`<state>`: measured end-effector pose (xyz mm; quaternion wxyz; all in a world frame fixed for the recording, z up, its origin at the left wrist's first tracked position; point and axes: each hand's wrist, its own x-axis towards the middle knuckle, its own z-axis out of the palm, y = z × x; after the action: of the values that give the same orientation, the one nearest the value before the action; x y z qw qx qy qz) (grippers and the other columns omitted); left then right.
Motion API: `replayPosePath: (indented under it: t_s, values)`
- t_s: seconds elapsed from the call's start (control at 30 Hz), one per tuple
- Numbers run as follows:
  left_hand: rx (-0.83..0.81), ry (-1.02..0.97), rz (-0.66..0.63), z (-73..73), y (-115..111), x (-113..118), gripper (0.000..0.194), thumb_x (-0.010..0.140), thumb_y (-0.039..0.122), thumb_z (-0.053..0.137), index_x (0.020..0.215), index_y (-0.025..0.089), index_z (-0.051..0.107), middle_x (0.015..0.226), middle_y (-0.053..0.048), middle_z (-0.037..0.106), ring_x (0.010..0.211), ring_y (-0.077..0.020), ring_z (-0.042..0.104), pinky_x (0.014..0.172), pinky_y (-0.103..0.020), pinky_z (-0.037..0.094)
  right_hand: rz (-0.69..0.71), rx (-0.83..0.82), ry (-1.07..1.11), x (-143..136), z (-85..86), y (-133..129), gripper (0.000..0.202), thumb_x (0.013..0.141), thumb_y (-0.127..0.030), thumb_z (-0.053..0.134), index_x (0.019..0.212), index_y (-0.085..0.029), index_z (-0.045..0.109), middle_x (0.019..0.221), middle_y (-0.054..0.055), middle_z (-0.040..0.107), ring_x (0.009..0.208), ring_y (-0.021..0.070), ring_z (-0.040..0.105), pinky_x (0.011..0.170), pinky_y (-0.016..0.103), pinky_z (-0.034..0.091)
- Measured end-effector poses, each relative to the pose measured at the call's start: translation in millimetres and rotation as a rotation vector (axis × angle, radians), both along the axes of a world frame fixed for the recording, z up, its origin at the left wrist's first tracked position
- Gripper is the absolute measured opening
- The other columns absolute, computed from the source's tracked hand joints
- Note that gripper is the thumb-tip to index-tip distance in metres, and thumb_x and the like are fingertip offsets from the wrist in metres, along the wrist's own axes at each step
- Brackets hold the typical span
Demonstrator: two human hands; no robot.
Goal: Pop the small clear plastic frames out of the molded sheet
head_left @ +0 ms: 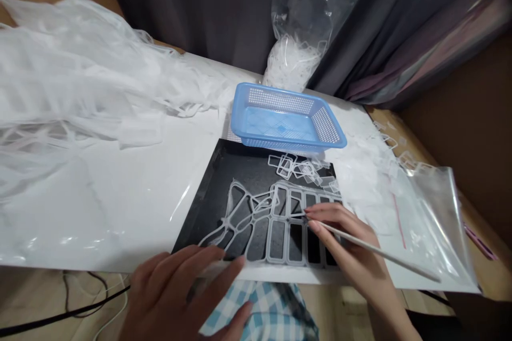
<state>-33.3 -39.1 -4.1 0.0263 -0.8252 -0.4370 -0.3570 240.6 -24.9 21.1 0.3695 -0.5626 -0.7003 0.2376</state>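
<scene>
My right hand (348, 229) pinches a thin pale stick-like tool (380, 250). Its working end is hidden by my fingertips, which are over a translucent white sheet of joined rectangular frames (287, 218). This sheet lies on a black tray (244, 165); its left part is a stretched, twisted web of strips (228, 218). At the tray's near left edge is my left hand (188, 282), fingers spread, close to the web's lower end. I cannot tell whether its fingertips touch the strips. Loose small rectangular frames (300, 166) are heaped at the tray's far right.
A blue plastic basket (286, 141) stands just behind the tray. Beyond it is a clear zip bag (296, 58) of white pieces. White webbed scrap (80, 74) is piled at left. On the right lies a clear plastic bag (432, 213), with pink-handled scissors (480, 242) beyond.
</scene>
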Motion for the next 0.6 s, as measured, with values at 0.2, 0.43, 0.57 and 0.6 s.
replayPosePath:
  t_s: [0.2, 0.43, 0.57, 0.6]
  values:
    - [-0.100, -0.076, -0.207, 1.9, 6.4, 44.2, 0.028, 0.094, 0.042, 0.058, 0.114, 0.024, 0.067, 0.115, 0.001, 0.071, 0.108, -0.0179, 0.062, 0.099, -0.036, 0.036, 0.072, -0.085, 0.066, -15.5, -6.7, 9.4, 0.008, 0.095, -0.023, 0.062, 0.099, -0.026, 0.069, 0.105, 0.000, 0.071, 0.103, 0.0140, 0.066, 0.090, 0.025, 0.050]
    - [-0.110, 0.059, -0.255, -8.5, 28.7, 53.1, 0.039, 0.101, 0.040, 0.045, 0.122, 0.014, 0.065, 0.126, -0.005, 0.068, 0.114, -0.0194, 0.061, 0.101, -0.036, 0.037, 0.028, -0.131, 0.118, -16.0, -12.7, 17.0, 0.010, 0.095, -0.027, 0.064, 0.101, -0.031, 0.071, 0.127, -0.003, 0.068, 0.118, 0.0143, 0.062, 0.102, 0.026, 0.046]
    - [-0.110, 0.066, -0.243, -13.9, 25.1, 52.8, 0.038, 0.101, 0.037, 0.044, 0.122, 0.013, 0.065, 0.126, -0.005, 0.067, 0.116, -0.0193, 0.060, 0.103, -0.037, 0.035, -0.067, -0.060, 0.127, -16.2, -14.0, 16.0, 0.010, 0.094, -0.026, 0.065, 0.101, -0.031, 0.070, 0.134, -0.003, 0.063, 0.125, 0.0154, 0.058, 0.107, 0.028, 0.042]
    - [-0.115, 0.057, -0.239, -14.7, 24.2, 53.3, 0.038, 0.101, 0.037, 0.045, 0.122, 0.013, 0.065, 0.128, -0.006, 0.066, 0.118, -0.0192, 0.059, 0.104, -0.037, 0.034, -0.056, -0.054, 0.131, -16.9, -13.5, 15.8, 0.010, 0.094, -0.025, 0.065, 0.100, -0.031, 0.070, 0.129, -0.003, 0.065, 0.121, 0.0150, 0.060, 0.105, 0.027, 0.044]
